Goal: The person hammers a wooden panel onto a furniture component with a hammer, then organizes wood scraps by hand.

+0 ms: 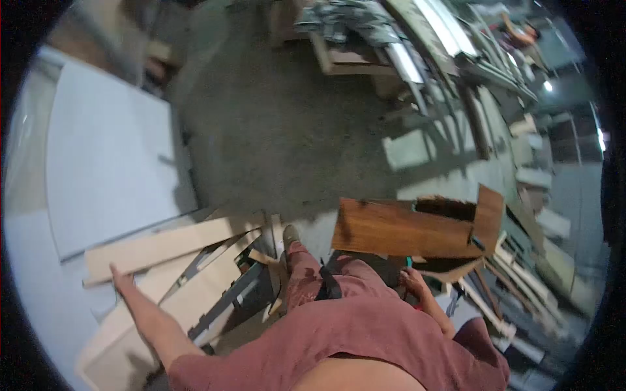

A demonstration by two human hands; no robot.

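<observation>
My left hand (122,280) is at the left end of a long pale wooden board (176,246), thumb on its face; the other fingers are hard to see. Other pale wood pieces (212,287) lie in a loose pile just below that board. My right hand (412,281) is closed close to my hip, with a small teal-tipped object (409,262) showing at its top and a bit of red below. What this object is, I cannot make out. Just beyond this hand lies a reddish-brown wood-grain panel (385,228).
A large white panel (114,156) stands at the left. Grey concrete floor (280,137) stretches ahead. Long thin strips (521,280) lie heaped at the right. Farther off are a loaded stand (355,55) and another person (518,32) at the upper right.
</observation>
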